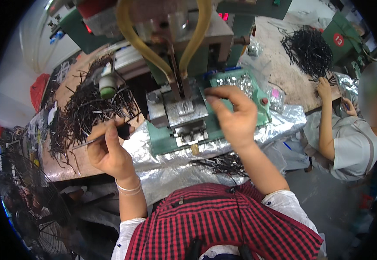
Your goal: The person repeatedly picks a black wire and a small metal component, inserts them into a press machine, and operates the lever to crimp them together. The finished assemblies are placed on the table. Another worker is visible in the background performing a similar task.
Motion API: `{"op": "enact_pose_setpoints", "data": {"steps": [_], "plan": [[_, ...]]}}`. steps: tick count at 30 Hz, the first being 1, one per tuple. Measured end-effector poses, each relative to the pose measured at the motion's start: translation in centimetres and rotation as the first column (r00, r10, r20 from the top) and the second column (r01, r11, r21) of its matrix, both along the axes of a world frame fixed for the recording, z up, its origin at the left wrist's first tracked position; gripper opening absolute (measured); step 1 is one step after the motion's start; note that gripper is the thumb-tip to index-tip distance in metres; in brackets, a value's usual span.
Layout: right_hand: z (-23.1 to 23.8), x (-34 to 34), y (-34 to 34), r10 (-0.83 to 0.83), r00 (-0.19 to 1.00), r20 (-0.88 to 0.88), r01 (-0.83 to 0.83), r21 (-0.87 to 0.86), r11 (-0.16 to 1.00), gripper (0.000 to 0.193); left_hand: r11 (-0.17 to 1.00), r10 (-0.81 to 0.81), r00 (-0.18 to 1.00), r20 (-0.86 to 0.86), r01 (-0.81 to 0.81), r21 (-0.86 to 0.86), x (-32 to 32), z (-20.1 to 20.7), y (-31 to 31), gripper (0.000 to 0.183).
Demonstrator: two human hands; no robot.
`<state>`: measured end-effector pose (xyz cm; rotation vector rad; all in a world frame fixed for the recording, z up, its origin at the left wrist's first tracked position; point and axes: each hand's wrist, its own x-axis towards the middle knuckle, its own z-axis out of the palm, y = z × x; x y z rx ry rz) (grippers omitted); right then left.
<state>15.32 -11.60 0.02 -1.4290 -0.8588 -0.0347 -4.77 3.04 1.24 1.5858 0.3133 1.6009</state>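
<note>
My left hand [110, 151] is closed around a slim tool [122, 131] with a black end and a thin, straight shaft; its exact kind is unclear. The hand is left of a bench press and its metal die block [182, 110]. My right hand [238, 117] is just right of that block, thumb and forefinger brought together near its edge. Whatever lies between those fingertips, if anything, is too small to make out. Behind the right hand, a green tray [260, 89] holds many small shiny metal parts. Two tan hoses [197, 32] come down to the press head above the block.
Dark thin strips [93, 106] lie heaped on the bench at left, with more strips [223, 165] on silver foil [154, 173] before me. A red button [264, 101] sits by the tray. At right, a co-worker [349, 138] handles another black pile [307, 50]. A fan [32, 203] stands lower left.
</note>
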Motion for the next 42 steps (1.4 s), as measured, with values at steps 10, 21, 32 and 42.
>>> {"op": "enact_pose_setpoints", "data": {"steps": [10,21,32,42], "plan": [[-0.7,-2.6,2.3,0.021,0.994,0.107,-0.028,0.059,0.998,0.051,0.971,-0.227,0.972,0.069,0.22,0.098,3.6,5.8,0.3,0.012],[0.1,-2.7,2.2,0.103,0.994,0.035,-0.104,0.031,0.994,0.061,0.955,-0.238,0.968,0.084,0.218,0.199,4.2,6.3,0.7,0.01],[1.1,-2.4,-6.1,0.085,0.885,0.457,0.018,-0.216,0.976,0.035,0.963,-0.253,0.913,-0.321,0.27,0.008,-2.3,1.2,-3.9,0.008],[-18.3,-6.9,-11.4,0.423,0.878,0.224,-0.065,-0.82,0.569,0.05,0.86,-0.429,-0.22,-0.876,0.197,-0.47,-10.2,-12.4,-8.6,0.018]]}}
